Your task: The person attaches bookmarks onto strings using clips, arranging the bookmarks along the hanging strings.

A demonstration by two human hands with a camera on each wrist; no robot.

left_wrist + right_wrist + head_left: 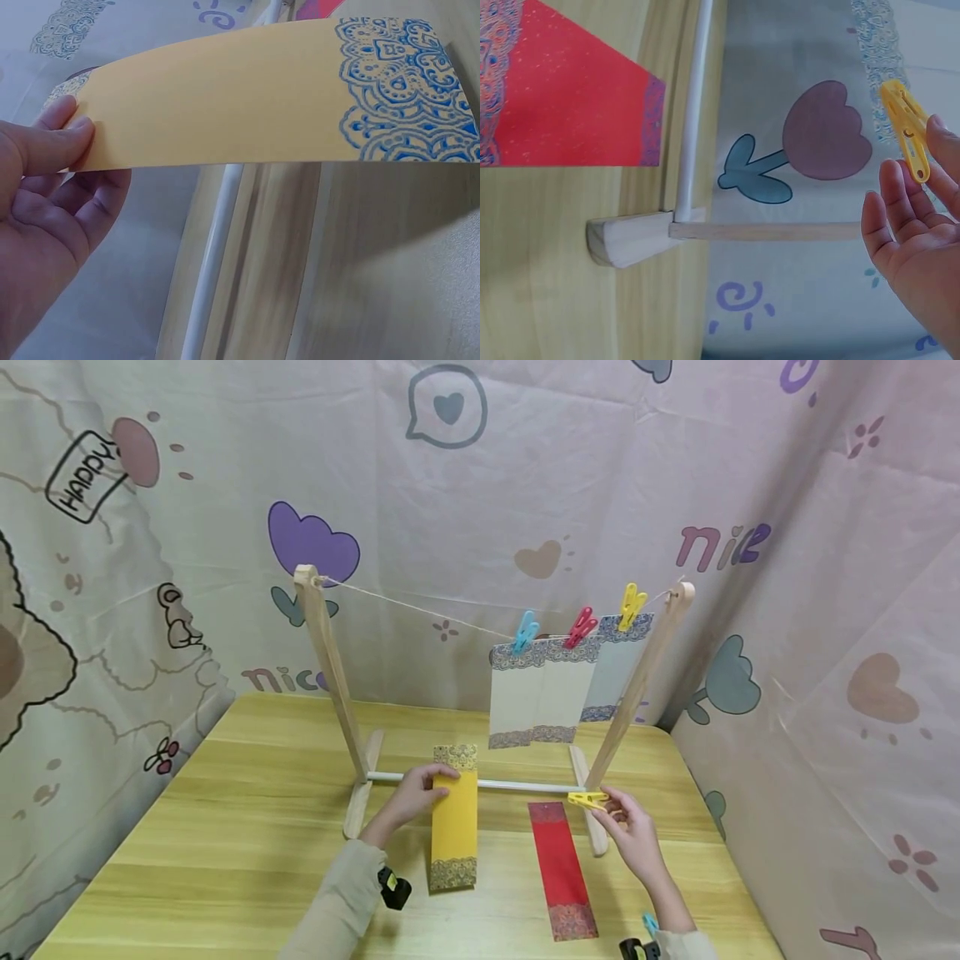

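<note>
My left hand [411, 797] pinches a long yellow paper card [454, 827] near its far end, thumb on the front. In the left wrist view the card [217, 105], with its patterned bands, is raised above the table. My right hand [636, 837] pinches a yellow clothespin [585, 799] between thumb and fingers. The right wrist view shows this clothespin [905, 124] with no card in it. Between the hands, a red card [561, 864] lies on the table. Two white cards [516, 693] and a pale blue card [615, 664] hang from a string [420, 607].
Blue [527, 632], red [581, 627] and yellow clothespins [632, 607] hold the hanging cards. The string spans two wooden posts [330, 664], joined low down by a white rod [525, 786]. Another blue clothespin [650, 924] lies by the right wrist. A printed curtain [465, 510] surrounds the table.
</note>
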